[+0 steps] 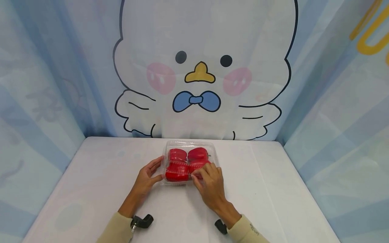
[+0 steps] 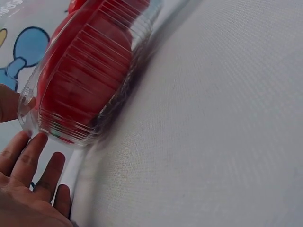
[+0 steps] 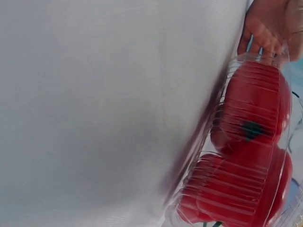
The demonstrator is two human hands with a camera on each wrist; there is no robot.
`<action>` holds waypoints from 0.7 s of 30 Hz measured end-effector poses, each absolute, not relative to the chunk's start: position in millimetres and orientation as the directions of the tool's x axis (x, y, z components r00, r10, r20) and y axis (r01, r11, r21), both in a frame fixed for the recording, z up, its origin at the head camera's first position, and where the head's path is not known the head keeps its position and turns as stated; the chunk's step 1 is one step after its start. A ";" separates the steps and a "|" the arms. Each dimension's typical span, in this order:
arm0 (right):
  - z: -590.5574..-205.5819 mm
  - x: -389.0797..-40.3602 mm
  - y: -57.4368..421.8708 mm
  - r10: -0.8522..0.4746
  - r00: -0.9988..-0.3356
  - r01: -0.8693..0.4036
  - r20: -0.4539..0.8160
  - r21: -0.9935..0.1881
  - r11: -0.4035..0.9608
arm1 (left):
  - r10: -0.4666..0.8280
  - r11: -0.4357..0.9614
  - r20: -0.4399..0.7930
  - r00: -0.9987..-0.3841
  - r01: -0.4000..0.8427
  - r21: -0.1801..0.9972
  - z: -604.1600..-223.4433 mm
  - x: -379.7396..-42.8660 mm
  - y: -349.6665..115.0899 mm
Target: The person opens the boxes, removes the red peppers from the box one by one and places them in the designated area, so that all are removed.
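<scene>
A clear plastic clamshell box (image 1: 186,144) stands near the back of the table. Inside it are several red bell peppers (image 1: 177,155); green stems show through its ribbed wall in the right wrist view. At the box's left side, my left hand (image 1: 147,179) touches the edge with thumb and fingertips, its fingers fairly straight. Those fingers (image 2: 28,158) reach the rim at a corner in the left wrist view. My right hand (image 1: 211,185) pinches the front edge of the box, right of its middle, thumb against forefinger. It covers the front right corner in the head view.
Under the box is a white cloth-covered table (image 1: 91,189). Behind it hangs a curtain (image 1: 200,30) printed with a cartoon bird, and more curtain closes off both sides. A black wrist mount (image 1: 143,221) sticks out beside the left sleeve.
</scene>
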State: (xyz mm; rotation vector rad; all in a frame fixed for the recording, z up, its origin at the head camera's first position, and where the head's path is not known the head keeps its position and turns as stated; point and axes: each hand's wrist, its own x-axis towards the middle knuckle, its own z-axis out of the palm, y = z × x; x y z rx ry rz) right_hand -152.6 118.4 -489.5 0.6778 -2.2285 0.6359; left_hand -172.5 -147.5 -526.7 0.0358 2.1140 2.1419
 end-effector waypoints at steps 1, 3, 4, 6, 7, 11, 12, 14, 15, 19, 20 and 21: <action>-488.7 -152.8 118.0 -0.274 -0.612 -0.624 0.741 -0.241 0.743 | 0.108 -0.008 -0.073 -0.991 -0.074 0.997 -526.6 -172.3 -147.4; -487.3 -153.6 117.5 -0.266 -0.615 -0.619 0.742 -0.246 0.746 | 0.109 -0.010 -0.075 -0.991 -0.076 0.997 -526.6 -172.0 -147.2; -486.6 -153.9 117.5 -0.261 -0.616 -0.615 0.743 -0.248 0.748 | 0.112 -0.012 -0.075 -0.991 -0.077 0.997 -526.6 -171.9 -147.2; -485.6 -154.4 117.6 -0.248 -0.624 -0.608 0.741 -0.260 0.750 | 0.117 -0.023 -0.078 -0.990 -0.081 0.996 -527.1 -172.2 -147.4; -485.1 -154.4 117.5 -0.243 -0.627 -0.604 0.740 -0.265 0.752 | 0.119 -0.028 -0.078 -0.990 -0.082 0.996 -527.2 -172.2 -147.7; -484.8 -154.9 116.8 -0.219 -0.626 -0.598 0.749 -0.281 0.751 | 0.133 -0.045 -0.074 -0.988 -0.081 0.996 -528.0 -172.6 -148.8; -484.8 -155.0 116.2 -0.212 -0.624 -0.597 0.752 -0.284 0.750 | 0.134 -0.045 -0.074 -0.988 -0.080 0.996 -528.1 -172.6 -149.0; -485.1 -155.6 115.2 -0.201 -0.615 -0.597 0.763 -0.284 0.750 | 0.136 -0.045 -0.071 -0.988 -0.077 0.996 -528.1 -172.1 -148.9; -485.0 -155.8 114.7 -0.194 -0.614 -0.595 0.765 -0.288 0.750 | 0.135 -0.042 -0.071 -0.988 -0.077 0.996 -528.1 -171.9 -148.7; -479.6 -158.6 113.9 -0.169 -0.588 -0.591 0.791 -0.277 0.758 | 0.145 -0.044 -0.066 -0.987 -0.073 0.996 -528.3 -171.5 -148.7; -476.5 -160.2 113.8 -0.167 -0.583 -0.592 0.795 -0.274 0.758 | 0.147 -0.047 -0.063 -0.987 -0.071 0.996 -528.1 -171.4 -149.1; -472.9 -162.2 113.8 -0.169 -0.578 -0.595 0.798 -0.270 0.757 | 0.147 -0.049 -0.061 -0.987 -0.068 0.996 -528.1 -171.3 -149.7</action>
